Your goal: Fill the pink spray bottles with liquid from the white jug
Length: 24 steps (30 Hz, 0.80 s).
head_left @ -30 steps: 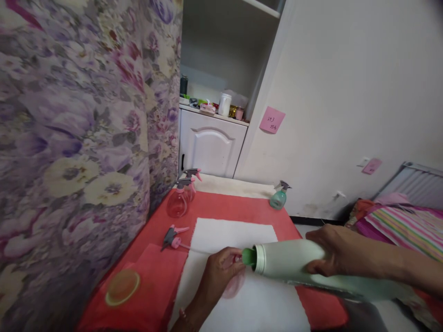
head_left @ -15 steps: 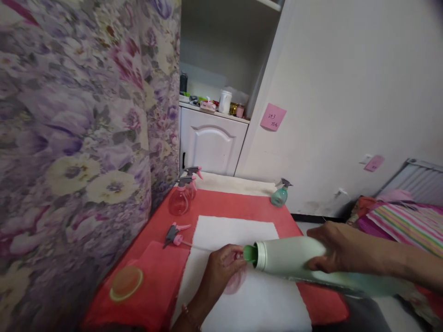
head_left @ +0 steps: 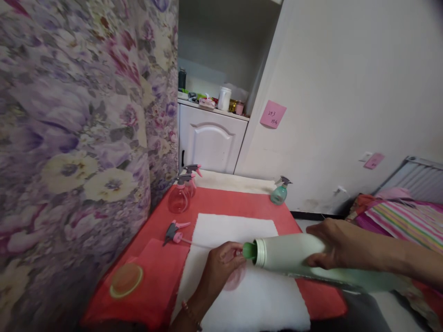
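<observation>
The left hand [head_left: 221, 267], at lower center of the frame, has its grip closed round the neck of a round transparent pink bottle [head_left: 236, 278] over a white rectangular cloth [head_left: 263, 295]. The right hand [head_left: 335, 246], at lower right, grips a large pale-green cylindrical bottle [head_left: 290, 252], tilted nearly horizontal, its green spout [head_left: 249, 251] at the pink bottle's mouth. A gray-and-pink spray head [head_left: 174, 233] lies left of the cloth on the red-covered worktop [head_left: 221, 200]; a round green-rimmed lid [head_left: 126, 280] lies at lower left. Whether liquid flows cannot be told.
</observation>
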### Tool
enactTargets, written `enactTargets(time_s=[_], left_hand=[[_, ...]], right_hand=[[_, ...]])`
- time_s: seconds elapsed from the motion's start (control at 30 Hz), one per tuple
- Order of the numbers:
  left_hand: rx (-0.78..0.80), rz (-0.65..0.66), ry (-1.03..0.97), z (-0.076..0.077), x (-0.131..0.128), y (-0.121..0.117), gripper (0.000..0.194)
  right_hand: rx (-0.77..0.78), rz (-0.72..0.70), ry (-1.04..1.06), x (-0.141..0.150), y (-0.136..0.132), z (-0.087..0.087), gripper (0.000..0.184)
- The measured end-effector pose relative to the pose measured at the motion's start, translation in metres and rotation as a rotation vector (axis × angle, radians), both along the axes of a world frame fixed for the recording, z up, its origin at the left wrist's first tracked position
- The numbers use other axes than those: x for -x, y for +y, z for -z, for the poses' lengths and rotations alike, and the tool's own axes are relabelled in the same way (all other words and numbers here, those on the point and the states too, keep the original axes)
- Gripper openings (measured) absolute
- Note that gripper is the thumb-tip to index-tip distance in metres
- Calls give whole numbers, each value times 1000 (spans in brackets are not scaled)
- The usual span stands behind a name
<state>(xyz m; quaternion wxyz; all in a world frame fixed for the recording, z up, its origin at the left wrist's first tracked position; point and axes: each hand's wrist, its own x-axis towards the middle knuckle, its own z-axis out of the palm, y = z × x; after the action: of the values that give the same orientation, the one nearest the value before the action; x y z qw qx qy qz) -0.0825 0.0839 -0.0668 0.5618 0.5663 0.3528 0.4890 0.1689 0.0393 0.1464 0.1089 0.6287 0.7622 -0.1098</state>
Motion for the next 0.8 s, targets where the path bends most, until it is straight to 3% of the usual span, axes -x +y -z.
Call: enactTargets(time_s=[0.8], left_hand=[[-10,-6,3,6,-2,3,19]], right_hand=[[35,16,2,4,-2,-7,30]])
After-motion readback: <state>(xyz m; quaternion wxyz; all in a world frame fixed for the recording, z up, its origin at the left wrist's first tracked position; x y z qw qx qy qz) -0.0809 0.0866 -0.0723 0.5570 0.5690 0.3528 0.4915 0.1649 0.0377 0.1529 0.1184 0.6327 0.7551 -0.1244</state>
